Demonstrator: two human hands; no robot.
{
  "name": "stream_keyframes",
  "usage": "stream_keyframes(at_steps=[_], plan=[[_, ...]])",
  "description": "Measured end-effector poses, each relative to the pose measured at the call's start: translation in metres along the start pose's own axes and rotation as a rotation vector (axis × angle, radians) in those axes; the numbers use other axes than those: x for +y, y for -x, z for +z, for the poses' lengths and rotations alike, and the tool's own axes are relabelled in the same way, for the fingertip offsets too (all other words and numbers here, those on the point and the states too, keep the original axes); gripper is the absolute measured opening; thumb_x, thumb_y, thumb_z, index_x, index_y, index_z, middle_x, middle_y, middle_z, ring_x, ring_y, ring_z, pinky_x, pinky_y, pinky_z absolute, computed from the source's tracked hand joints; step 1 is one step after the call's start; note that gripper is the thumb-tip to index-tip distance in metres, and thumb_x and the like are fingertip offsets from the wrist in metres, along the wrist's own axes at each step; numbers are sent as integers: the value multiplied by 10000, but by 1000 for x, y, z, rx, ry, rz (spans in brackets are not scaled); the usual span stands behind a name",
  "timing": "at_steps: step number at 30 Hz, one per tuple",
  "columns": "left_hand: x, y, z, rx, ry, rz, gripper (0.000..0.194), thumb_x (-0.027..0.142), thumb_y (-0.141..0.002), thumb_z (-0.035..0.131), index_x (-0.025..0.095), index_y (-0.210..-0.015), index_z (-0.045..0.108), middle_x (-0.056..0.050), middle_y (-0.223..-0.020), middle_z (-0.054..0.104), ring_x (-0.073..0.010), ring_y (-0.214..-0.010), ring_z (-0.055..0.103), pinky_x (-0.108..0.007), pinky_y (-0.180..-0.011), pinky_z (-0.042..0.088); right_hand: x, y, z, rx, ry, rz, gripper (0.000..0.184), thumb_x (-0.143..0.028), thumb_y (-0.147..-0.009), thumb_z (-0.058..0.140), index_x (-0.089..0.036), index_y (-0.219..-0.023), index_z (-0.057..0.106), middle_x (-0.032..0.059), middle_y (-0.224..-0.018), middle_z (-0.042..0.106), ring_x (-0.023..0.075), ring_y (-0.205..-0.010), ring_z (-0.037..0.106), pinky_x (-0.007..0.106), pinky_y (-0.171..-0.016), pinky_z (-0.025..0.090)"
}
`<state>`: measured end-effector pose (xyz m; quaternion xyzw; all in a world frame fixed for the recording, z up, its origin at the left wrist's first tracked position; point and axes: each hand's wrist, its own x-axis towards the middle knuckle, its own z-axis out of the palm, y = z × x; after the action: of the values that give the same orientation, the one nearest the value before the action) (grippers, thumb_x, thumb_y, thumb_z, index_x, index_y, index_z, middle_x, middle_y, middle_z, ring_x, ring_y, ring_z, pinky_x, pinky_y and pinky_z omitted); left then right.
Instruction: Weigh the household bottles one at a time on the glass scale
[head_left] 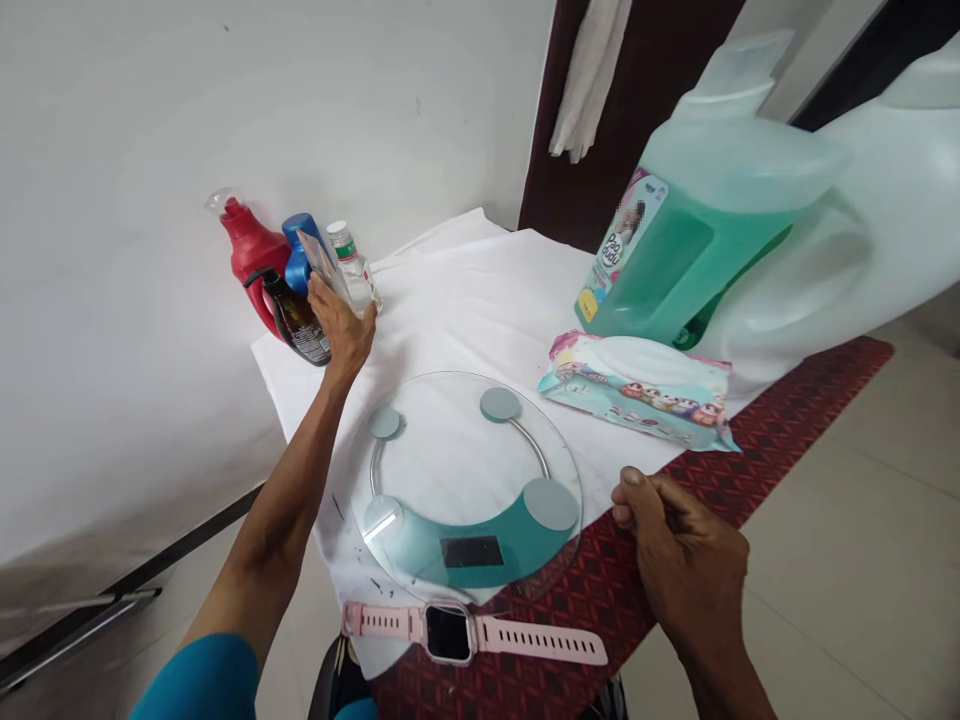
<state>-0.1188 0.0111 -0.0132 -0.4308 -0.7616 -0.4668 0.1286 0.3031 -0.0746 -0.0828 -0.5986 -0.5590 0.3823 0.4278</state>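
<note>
My left hand (pixel 345 328) reaches to the far left of the table, its fingers against a thin, flat, pale pinkish packet (pixel 321 262) held on edge. Around it stand a clear bottle with a white cap (pixel 354 270), a blue bottle (pixel 298 262), a red bottle (pixel 256 245) and a dark pump bottle (pixel 298 322). My right hand (pixel 686 545) hovers over the right front edge, fingers curled and thumb pressed on them; nothing shows in it. Between my arms lies a round glass scale (pixel 480 545). A pink-strapped smartwatch (pixel 448 634) rests in front of it.
A wipes pack (pixel 641 392) lies right of the scale. Behind it stand a large jug of green liquid (pixel 675 250) and a big white jug (pixel 832 240). White cloth (pixel 450 330) covers the table over a red patterned cover (pixel 787 430). A wall rises behind.
</note>
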Motion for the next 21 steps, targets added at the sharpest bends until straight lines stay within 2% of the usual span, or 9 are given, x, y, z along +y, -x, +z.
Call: stream_keyframes(at_steps=[3,6,8,13,16,18,21], plan=[[18,-13,10,31,-50,-110,1178,394,-837,906,14,-1712,216,-360,-1757,273,-446,-1694,245,-612,-1353,267,-2,0,0,2,13,19,546,-762,-889,639,-258,-679,638,20,-634,650,202,-607,605,351,-654,465],[32,-23,17,60,-119,-233,1082,259,-874,858,69,-1717,206,-338,-1736,338,-448,-1659,328,-602,-1325,327,-3,0,0,-11,20,30,554,-755,-905,632,-249,-677,647,16,-637,645,193,-614,598,344,-670,461],[35,-26,19,94,-124,-266,954,229,-918,811,99,-1693,270,-311,-1709,398,-439,-1631,380,-599,-1311,352,-3,0,0,-17,7,27,566,-759,-908,632,-245,-670,648,15,-633,641,190,-614,594,342,-671,457],[27,-28,20,162,-71,-231,555,176,-1012,672,93,-1528,485,-256,-1572,560,-364,-1508,546,-505,-1288,403,-1,-1,0,-18,-8,18,567,-750,-923,634,-240,-677,659,10,-638,642,177,-604,572,333,-663,447],[22,-30,20,212,7,-231,294,173,-1038,611,126,-1328,591,-218,-1449,654,-356,-1452,595,-526,-1251,438,0,-1,-1,-23,-17,-6,559,-719,-950,625,-240,-663,644,-3,-631,619,163,-597,556,322,-656,436],[21,-29,17,248,75,-230,152,241,-1043,624,159,-1171,612,-200,-1313,712,-372,-1373,646,-558,-1211,466,-1,-1,0,-18,-21,-33,558,-704,-962,622,-240,-653,637,-9,-618,603,155,-587,547,316,-639,423],[24,-25,5,267,107,-218,196,399,-1046,652,217,-1022,584,-156,-1143,740,-365,-1251,695,-562,-1151,502,-3,0,1,-12,-33,-66,559,-689,-971,620,-239,-639,629,-10,-601,594,148,-565,536,311,-613,413]])
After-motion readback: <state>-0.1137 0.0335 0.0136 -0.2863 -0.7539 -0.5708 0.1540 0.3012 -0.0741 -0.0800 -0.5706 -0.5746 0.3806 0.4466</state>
